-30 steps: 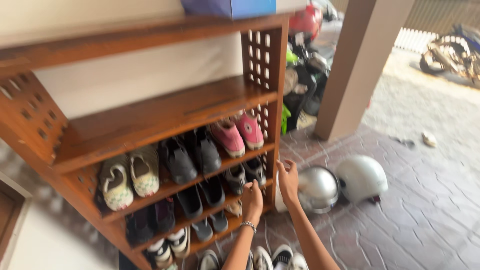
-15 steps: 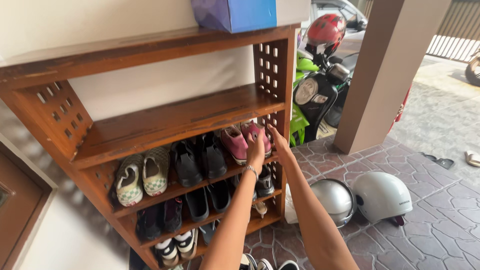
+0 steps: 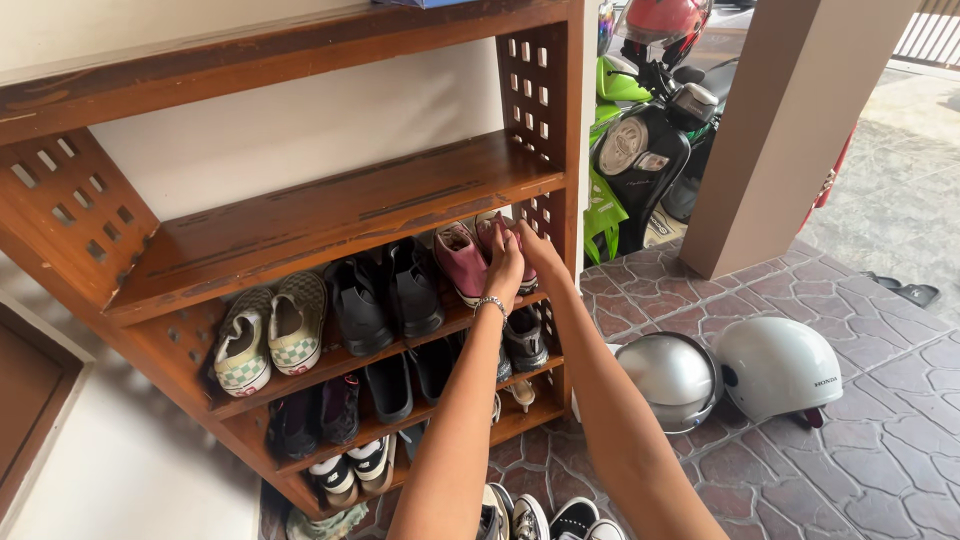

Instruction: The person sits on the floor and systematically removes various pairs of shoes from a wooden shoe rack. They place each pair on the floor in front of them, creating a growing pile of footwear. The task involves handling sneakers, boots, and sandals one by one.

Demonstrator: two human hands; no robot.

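Both arms stretched forward and up from the bottom edge, forearms nearly parallel, hands meeting at the right end of the second shelf of the wooden shoe rack [image 3: 330, 215].

Left hand [image 3: 503, 268]: bracelet [image 3: 490, 301] on the wrist, back of the hand toward the camera, fingers curled around the pink shoes [image 3: 478, 255]. Looks like a closed grasp on the right-hand shoe of the pair; fingertips are hidden behind it.

Right hand [image 3: 537, 252]: just beside the left, touching the same shoe from the right side, fingers bent over its top. How tightly it holds, cannot tell; the palm faces away.

The pink pair sits on that shelf against the lattice side panel, right of the black shoes [image 3: 385, 295].

Hard to make out:
- Right pink shoe mostly covered by both hands.
- Shoes on the lower shelves partly blocked by the left forearm.
- Shelf above the pink pair is bare wood; the top shelf is cut off by the frame edge.
- White-toed sneakers [image 3: 545, 518] on the floor are cropped at the bottom.

Off to the right: grey helmet [image 3: 667, 375] and white helmet [image 3: 785, 365] on the paving, touching each other; scooter [image 3: 650, 140] behind the rack, half hidden.
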